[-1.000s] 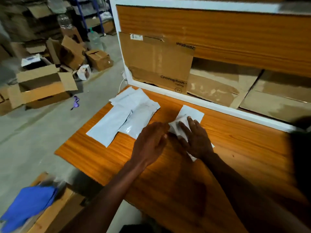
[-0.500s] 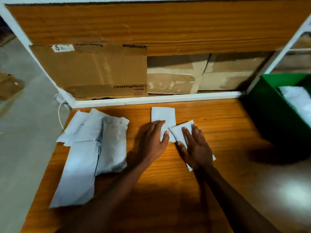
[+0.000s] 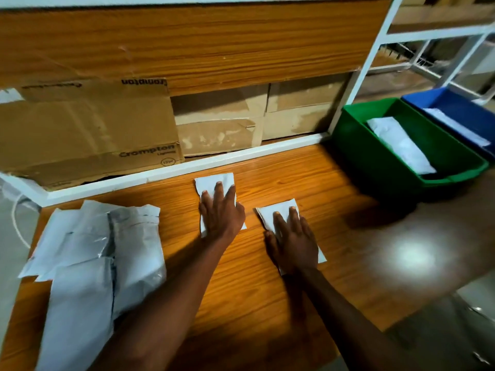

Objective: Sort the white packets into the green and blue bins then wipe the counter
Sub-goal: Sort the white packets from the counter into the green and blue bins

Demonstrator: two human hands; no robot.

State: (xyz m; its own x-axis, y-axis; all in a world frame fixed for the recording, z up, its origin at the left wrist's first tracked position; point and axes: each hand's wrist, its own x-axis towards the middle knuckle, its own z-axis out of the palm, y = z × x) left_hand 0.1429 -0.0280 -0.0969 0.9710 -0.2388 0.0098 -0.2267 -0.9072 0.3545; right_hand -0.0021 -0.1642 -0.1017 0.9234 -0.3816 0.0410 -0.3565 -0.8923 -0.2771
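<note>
Two small white packets lie on the wooden counter (image 3: pixel 267 303). My left hand (image 3: pixel 221 212) rests flat on the far packet (image 3: pixel 211 183), fingers spread. My right hand (image 3: pixel 293 242) presses flat on the near packet (image 3: pixel 270 210), a little to the right. A pile of larger white packets (image 3: pixel 101 253) lies at the counter's left end. At the right stand a green bin (image 3: pixel 375 145) with a white packet (image 3: pixel 399 143) inside and, beyond it, a blue bin (image 3: pixel 460 105) holding another white packet (image 3: pixel 455 125).
Cardboard boxes (image 3: pixel 88 129) fill the shelf opening behind the counter, under a wooden panel. A white shelf frame (image 3: pixel 367 62) rises at the back right. The counter's left edge drops to the floor, where a white cable (image 3: pixel 16 223) hangs.
The two small packets, overlapping before, are now slid apart, one under each hand. My view has swung right, bringing the green and blue bins into sight.
</note>
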